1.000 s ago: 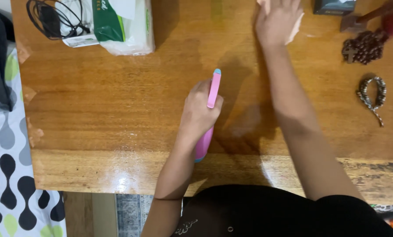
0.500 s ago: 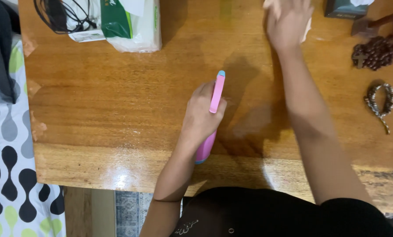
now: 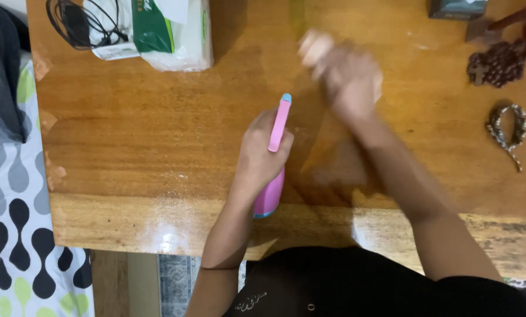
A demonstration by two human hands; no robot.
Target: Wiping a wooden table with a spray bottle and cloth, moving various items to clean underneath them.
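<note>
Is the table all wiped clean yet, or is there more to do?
Not finished, it seems. The table shines wet near its front edge, so some looks wiped. The right hand, blurred with motion, rubs a pale cloth across the middle. The left hand grips a pink spray bottle. The corners by the tissue pack and beads look untouched.

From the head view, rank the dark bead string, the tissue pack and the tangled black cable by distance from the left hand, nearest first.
From the left hand:
1. Tissue pack, up and to the left.
2. Tangled black cable, at the far left corner.
3. Dark bead string, far right, past the right hand.
</note>
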